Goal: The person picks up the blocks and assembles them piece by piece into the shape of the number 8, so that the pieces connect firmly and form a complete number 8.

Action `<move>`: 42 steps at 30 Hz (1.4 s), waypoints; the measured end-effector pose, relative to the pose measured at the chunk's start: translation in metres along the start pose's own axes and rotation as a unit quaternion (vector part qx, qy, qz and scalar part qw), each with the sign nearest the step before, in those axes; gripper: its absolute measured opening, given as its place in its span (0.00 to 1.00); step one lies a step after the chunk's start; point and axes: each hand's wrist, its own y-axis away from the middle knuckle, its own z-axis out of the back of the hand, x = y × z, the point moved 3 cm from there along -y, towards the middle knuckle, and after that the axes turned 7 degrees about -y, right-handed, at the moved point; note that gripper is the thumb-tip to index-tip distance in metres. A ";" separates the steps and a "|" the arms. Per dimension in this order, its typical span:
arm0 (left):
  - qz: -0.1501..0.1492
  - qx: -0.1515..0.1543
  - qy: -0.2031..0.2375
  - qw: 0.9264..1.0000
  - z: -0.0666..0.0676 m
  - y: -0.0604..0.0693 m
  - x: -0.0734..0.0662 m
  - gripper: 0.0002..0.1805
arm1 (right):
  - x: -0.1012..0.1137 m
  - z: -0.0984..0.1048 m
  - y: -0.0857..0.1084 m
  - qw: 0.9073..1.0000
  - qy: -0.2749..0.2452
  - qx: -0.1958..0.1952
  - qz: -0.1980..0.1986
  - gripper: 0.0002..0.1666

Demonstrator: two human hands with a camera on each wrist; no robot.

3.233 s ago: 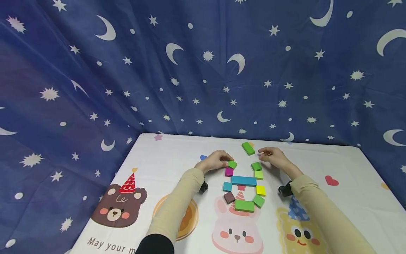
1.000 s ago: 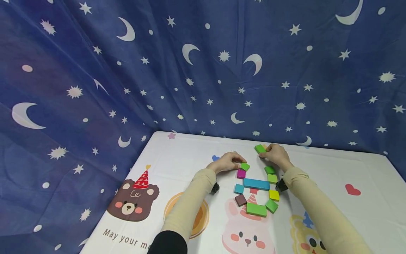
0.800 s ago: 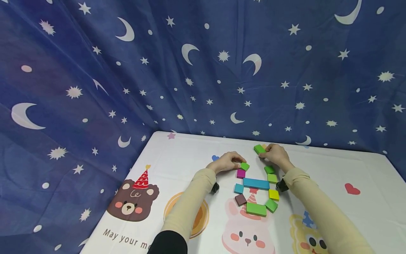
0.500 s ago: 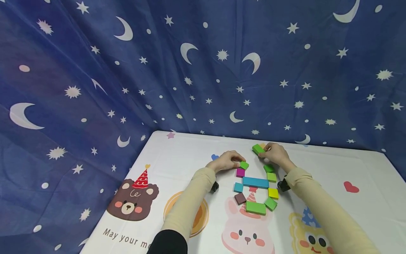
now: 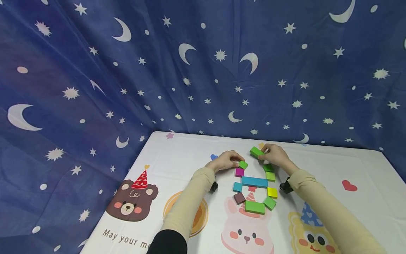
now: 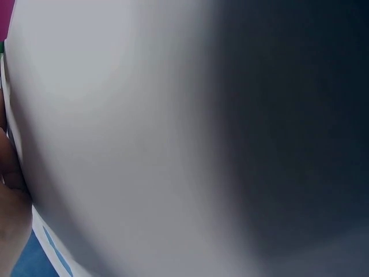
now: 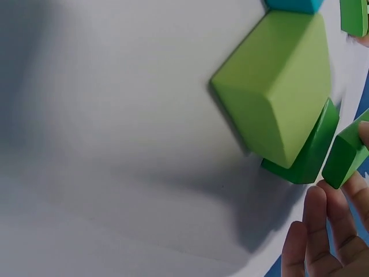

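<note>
In the head view, my right hand pinches one end of a long green block at the back of a ring of coloured blocks. The right wrist view shows that block between thumb and fingers, close beside a darker green block and a lime block. My left hand holds a small green block behind a magenta block. A wide blue block crosses the ring's middle. The left wrist view shows mostly blurred tablecloth, with part of the hand at its edge.
Nearer the front lie a light blue block, a brown block, a green block, another green block and a yellow block. A starry blue curtain hangs behind the white printed tablecloth.
My right hand has reached the long green block, taken hold of it and drawn it a little toward the ring. My left hand stays at the small green block. The head view has shifted.
</note>
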 end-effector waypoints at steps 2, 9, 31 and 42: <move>0.001 -0.001 0.004 1.000 0.000 0.001 0.000 0.16 | 0.002 -0.001 0.002 1.000 0.001 0.001 0.009 0.21; 0.016 -0.002 0.025 1.000 0.000 0.003 -0.001 0.16 | 0.003 -0.002 0.005 0.999 0.011 -0.001 0.037 0.20; 0.009 -0.001 0.020 1.000 -0.001 0.002 -0.001 0.15 | 0.008 -0.007 0.014 0.991 0.081 0.010 0.107 0.19; 0.010 -0.003 0.019 1.000 0.000 0.003 -0.001 0.16 | 0.011 -0.010 0.016 0.985 0.111 0.006 0.129 0.19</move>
